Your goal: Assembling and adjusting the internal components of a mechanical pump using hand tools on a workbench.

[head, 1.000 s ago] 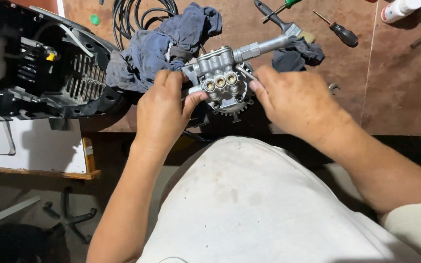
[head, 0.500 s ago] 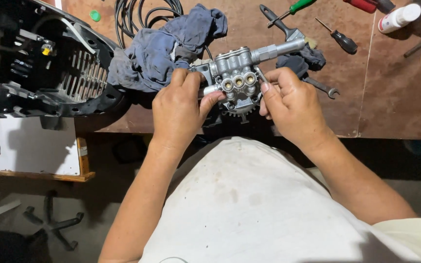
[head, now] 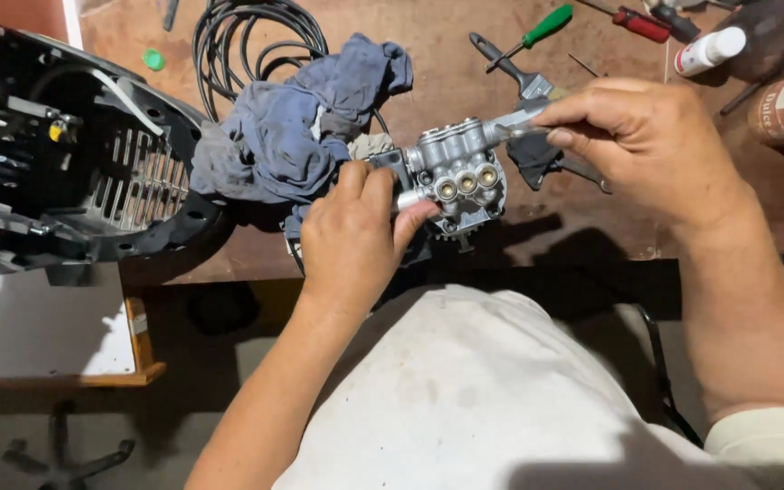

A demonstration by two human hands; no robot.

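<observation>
The grey cast-metal pump block with three brass ports (head: 458, 177) is held above the near edge of the brown wooden workbench (head: 465, 54), just beside the crumpled blue cloth (head: 306, 136). The left hand (head: 351, 240) is closed around its left end, thumb under the ports, as before. The right hand (head: 651, 141) has been shifted off the block's right side and is now pinched on the block's grey metal outlet tube (head: 514, 120). The green-handled screwdriver (head: 537, 29) is left untouched behind.
</observation>
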